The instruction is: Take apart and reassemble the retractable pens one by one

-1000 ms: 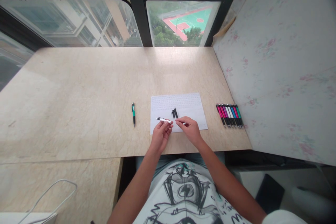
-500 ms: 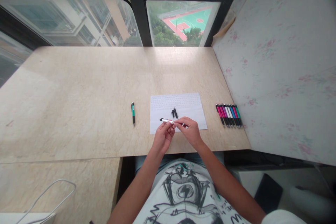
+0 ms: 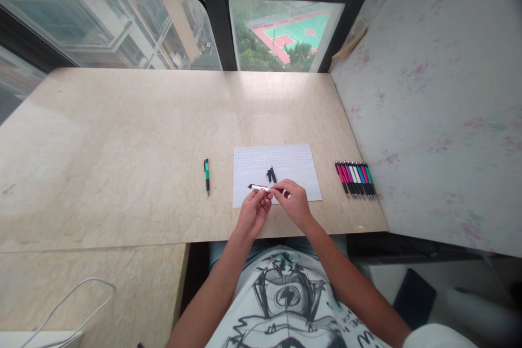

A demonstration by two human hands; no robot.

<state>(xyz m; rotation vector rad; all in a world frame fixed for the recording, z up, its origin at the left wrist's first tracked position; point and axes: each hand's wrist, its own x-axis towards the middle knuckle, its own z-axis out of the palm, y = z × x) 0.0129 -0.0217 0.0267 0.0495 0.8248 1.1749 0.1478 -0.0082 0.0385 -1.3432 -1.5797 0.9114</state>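
My left hand (image 3: 253,215) pinches a white pen barrel (image 3: 258,187) with a dark tip that points left. My right hand (image 3: 296,204) is closed on a thin part at the barrel's right end; I cannot make that part out. Both hands hover over the near edge of a white sheet of paper (image 3: 285,160) with faint handwriting. Two small black pen parts (image 3: 271,175) lie on the sheet just beyond my fingers.
A green and black pen (image 3: 207,174) lies left of the sheet. Several coloured pens (image 3: 355,178) lie in a row at the right, near a floral-papered wall (image 3: 428,92). A white cable (image 3: 69,304) loops on the lower left desk. Windows run along the far edge.
My hands have come together: the barrel in my left hand moved right to meet the thin part in my right hand. The view shifted slightly.
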